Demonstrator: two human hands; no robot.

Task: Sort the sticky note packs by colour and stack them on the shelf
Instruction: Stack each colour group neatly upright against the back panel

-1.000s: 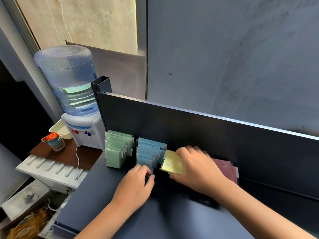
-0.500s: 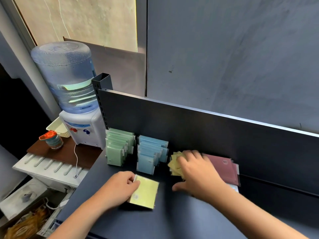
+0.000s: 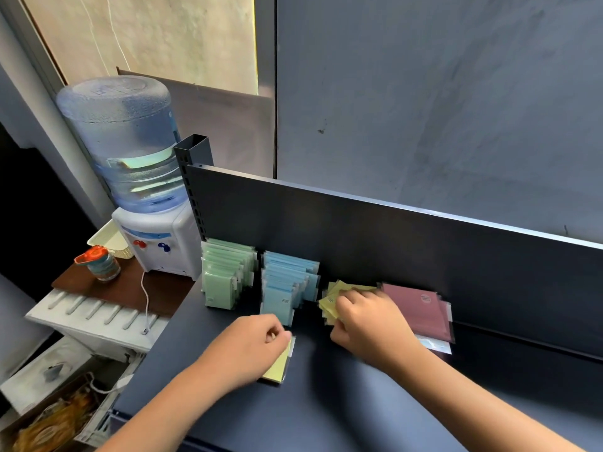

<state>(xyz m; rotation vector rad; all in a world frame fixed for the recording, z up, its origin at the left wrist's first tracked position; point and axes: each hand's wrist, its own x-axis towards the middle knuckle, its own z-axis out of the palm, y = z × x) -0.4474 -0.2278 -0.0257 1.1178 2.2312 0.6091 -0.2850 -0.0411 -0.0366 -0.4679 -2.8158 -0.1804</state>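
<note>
My left hand (image 3: 251,347) has its fingers curled round one yellow pack (image 3: 277,365), holding it tipped on edge near the front of the shelf (image 3: 342,402), just in front of the blue row (image 3: 287,285). My right hand (image 3: 368,324) lies over the yellow pile (image 3: 336,296), fingers bent down onto the loose packs; I cannot tell whether I am pinching any or only pressing them. That pile sits between the blue row and the pink packs (image 3: 417,311), and it is fanned out and crooked, not squared like the green row (image 3: 225,275) by the post. The risk I see is the yellow pile itself: these wrappers look slick, so if I push down or rake them together too quickly, I think they will skate apart and slide under the pink packs or knock the front blue pack over. The blue row stands upright and leaning, so a bump from my left knuckles could topple it like dominoes. The pack in my left hand is gripped only at its top edge; a loose hold could drop it flat or off the front lip. A pale pack (image 3: 435,344) also pokes out from beneath the pink ones, and it may get buried there unsorted if I stack on top.
</note>
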